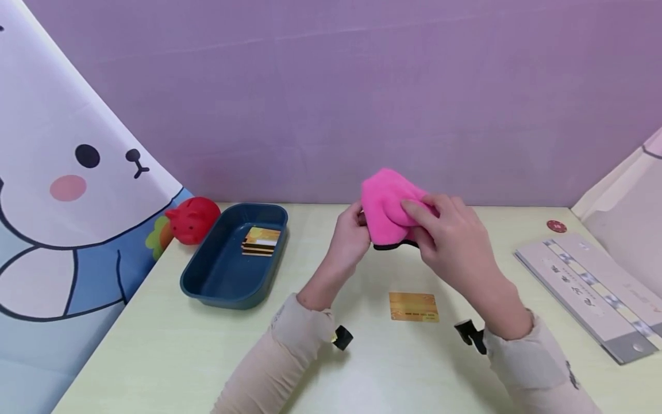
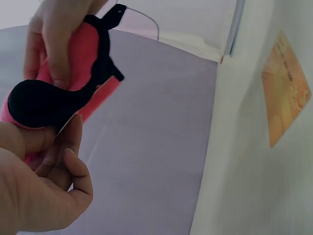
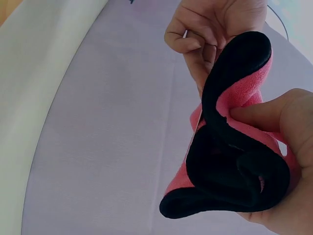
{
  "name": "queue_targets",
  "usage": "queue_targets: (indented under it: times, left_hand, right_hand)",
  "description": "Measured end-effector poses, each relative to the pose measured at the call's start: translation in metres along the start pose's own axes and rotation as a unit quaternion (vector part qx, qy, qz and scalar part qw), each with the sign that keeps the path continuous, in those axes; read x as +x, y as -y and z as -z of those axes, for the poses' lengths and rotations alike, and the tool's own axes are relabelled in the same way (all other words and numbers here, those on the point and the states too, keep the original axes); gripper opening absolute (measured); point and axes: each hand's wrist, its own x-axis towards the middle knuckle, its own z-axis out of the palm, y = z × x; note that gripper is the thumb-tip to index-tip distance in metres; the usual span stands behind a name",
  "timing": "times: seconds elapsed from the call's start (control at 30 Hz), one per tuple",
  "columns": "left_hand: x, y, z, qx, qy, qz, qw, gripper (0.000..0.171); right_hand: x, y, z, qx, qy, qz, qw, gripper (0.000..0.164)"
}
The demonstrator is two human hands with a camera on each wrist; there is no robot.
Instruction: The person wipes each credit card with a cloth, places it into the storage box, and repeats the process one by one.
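Observation:
A fuzzy pink cloth point(image 1: 385, 210) with thick black edging point(image 3: 239, 58) is held up over the table between both hands. My right hand point(image 1: 457, 241) grips its folds, thumb pressing into the pink side, as the right wrist view shows. My left hand point(image 1: 349, 236) pinches a thin flat card point(image 3: 194, 139) at the cloth's left edge; only its narrow edge shows, and the cloth covers the rest. Below the hands, a gold card point(image 1: 414, 307) lies flat on the table, also visible in the left wrist view.
To the left stands a dark blue tray point(image 1: 214, 296) with several gold cards point(image 1: 261, 240) inside. Behind it sits a red piggy bank point(image 1: 193, 220). A grey box or folder point(image 1: 584, 287) lies at the right, with a small red disc point(image 1: 556, 226) beyond it.

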Motion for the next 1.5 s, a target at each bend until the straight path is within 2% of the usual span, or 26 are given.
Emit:
queue_targets:
  times: [0.2, 0.37, 0.5, 0.77, 0.93, 1.17, 1.23, 1.33, 1.43, 1.5]
  left_hand:
    - [0.000, -0.007, 0.001, -0.001, 0.001, 0.019, 0.9998, 0.051]
    - [0.002, -0.009, 0.006, 0.012, -0.001, 0.017, 0.9998, 0.036]
    - [0.003, -0.012, 0.014, 0.015, 0.002, 0.002, 0.9999, 0.030]
    - [0.006, -0.019, 0.033, -0.004, -0.003, 0.000, 1.0000, 0.032]
    - [0.006, -0.024, 0.040, -0.019, 0.007, -0.008, 0.9998, 0.034]
    - [0.004, -0.029, 0.053, -0.016, -0.014, -0.003, 0.9998, 0.033]
    - [0.004, -0.029, 0.061, -0.010, -0.020, 0.006, 0.9997, 0.035]
    - [0.006, -0.033, 0.080, 0.008, -0.037, 0.015, 0.9992, 0.037]
    - [0.015, -0.043, 0.111, 0.046, -0.062, 0.028, 0.9967, 0.038]
    - [0.021, -0.049, 0.136, 0.087, -0.083, 0.043, 0.9918, 0.038]
  right_hand:
    - [0.000, -0.002, 0.001, -0.001, 0.005, 0.002, 1.000, 0.037]
    - [0.000, -0.006, 0.003, -0.004, 0.009, -0.012, 1.000, 0.036]
    - [0.000, -0.011, 0.007, -0.017, 0.014, -0.035, 0.999, 0.034]
    - [-0.002, -0.036, 0.016, -0.048, 0.003, -0.096, 0.994, 0.034]
    - [-0.004, -0.046, 0.021, -0.055, 0.008, -0.133, 0.990, 0.037]
    - [-0.001, -0.048, 0.017, -0.039, 0.000, -0.133, 0.990, 0.037]
    - [0.000, -0.048, 0.016, -0.036, 0.000, -0.128, 0.991, 0.037]
    - [0.000, -0.049, 0.016, -0.037, 0.000, -0.125, 0.991, 0.037]
    - [0.000, -0.050, 0.019, -0.040, 0.000, -0.132, 0.991, 0.037]
    - [-0.001, -0.051, 0.022, -0.041, 0.002, -0.136, 0.990, 0.037]
